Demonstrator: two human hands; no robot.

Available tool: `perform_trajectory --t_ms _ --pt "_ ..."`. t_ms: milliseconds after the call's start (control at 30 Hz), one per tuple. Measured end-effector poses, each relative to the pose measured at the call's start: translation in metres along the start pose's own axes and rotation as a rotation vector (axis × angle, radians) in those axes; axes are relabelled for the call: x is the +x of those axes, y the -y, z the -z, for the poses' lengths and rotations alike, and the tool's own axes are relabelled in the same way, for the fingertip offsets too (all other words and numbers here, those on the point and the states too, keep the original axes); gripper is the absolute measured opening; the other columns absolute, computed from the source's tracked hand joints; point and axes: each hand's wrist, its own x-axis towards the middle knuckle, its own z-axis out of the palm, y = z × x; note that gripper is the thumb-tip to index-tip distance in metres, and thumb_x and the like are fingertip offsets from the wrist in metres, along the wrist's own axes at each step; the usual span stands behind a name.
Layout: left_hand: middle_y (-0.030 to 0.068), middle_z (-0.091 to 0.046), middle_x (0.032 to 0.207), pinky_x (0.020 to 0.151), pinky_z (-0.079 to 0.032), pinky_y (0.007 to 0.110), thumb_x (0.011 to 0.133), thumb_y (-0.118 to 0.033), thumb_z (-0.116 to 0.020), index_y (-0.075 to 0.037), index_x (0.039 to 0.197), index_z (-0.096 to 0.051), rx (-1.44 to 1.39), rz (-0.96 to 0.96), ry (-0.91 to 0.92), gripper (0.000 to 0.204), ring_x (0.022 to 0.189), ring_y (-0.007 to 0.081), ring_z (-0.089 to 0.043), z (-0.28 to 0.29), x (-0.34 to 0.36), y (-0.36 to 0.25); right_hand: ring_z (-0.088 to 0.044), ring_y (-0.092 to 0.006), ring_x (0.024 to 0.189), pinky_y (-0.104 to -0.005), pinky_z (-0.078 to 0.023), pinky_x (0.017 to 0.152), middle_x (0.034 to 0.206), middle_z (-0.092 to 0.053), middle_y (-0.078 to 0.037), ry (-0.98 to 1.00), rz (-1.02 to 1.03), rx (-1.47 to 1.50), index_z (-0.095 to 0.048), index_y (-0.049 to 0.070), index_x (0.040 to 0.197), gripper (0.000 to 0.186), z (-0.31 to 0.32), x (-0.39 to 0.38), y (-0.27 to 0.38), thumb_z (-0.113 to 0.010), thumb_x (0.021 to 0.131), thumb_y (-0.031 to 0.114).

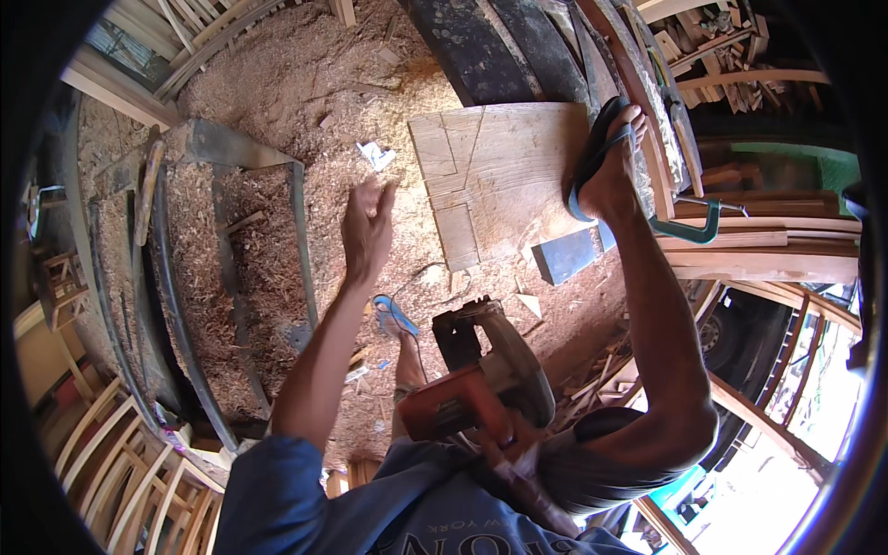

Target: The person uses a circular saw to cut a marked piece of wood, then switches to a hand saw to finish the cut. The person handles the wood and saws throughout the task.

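My right hand [511,449] grips the handle of an orange and dark circular saw [447,405], held up close to my body. My left hand [368,236] reaches forward over the sawdust, holding nothing, with its thumb apart from the partly bent fingers. Ahead and to the right of it lies a wide wooden board [518,176] marked with dark lines near its left side. My right foot, in a blue-strapped sandal [592,162], presses on the board's right end. The saw is apart from the board.
Sawdust [277,92] and offcuts cover the floor. A dark grey block [566,257] sits by the board's near edge, and a green clamp [694,225] is at the right. At left stands a wooden frame [301,240]; dark planks [481,55] lie beyond the board.
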Motion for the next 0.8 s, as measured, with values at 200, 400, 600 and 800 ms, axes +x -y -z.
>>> perform_trajectory --t_ms 200,400,600,800 --pt "0.0201 -0.066 0.119 0.084 -0.054 0.036 0.091 -0.049 -0.073 0.005 0.141 -0.043 -0.133 0.217 0.298 0.080 0.104 0.0263 -0.065 -0.039 -0.039 -0.002 -0.064 -0.0234 0.061 -0.0376 -0.052 0.059 0.072 -0.065 -0.015 0.005 -0.018 0.022 -0.069 0.003 0.092 0.024 -0.004 -0.002 -0.013 -0.076 0.076 0.021" --pt "0.0186 -0.069 0.106 0.077 -0.056 0.037 0.087 -0.036 -0.079 -0.002 0.135 -0.043 -0.182 0.112 0.220 0.069 0.093 0.0244 -0.068 -0.067 -0.037 -0.002 -0.065 -0.0232 0.064 -0.0380 -0.052 0.061 0.074 -0.066 -0.013 -0.022 -0.019 0.016 -0.069 0.002 0.095 0.026 -0.013 -0.012 -0.021 -0.077 0.077 0.019" --pt "0.0228 -0.072 0.105 0.080 -0.056 0.042 0.086 -0.027 -0.079 -0.001 0.135 -0.040 -0.173 0.041 0.194 0.068 0.091 0.0320 -0.072 -0.074 -0.025 -0.001 -0.070 -0.0241 0.071 -0.0388 -0.054 0.064 0.080 -0.070 -0.016 0.011 0.004 0.016 -0.070 0.002 0.101 0.031 -0.025 -0.027 -0.023 -0.077 0.077 0.020" --pt "0.0267 -0.069 0.114 0.090 -0.055 0.046 0.087 -0.028 -0.076 0.001 0.142 -0.037 -0.103 -0.021 0.177 0.073 0.103 0.0408 -0.069 -0.078 -0.006 -0.007 -0.071 -0.0317 0.073 -0.0421 -0.056 0.066 0.081 -0.070 -0.018 -0.017 0.089 -0.018 -0.070 0.002 0.102 0.033 -0.033 -0.051 -0.012 -0.078 0.076 0.021"
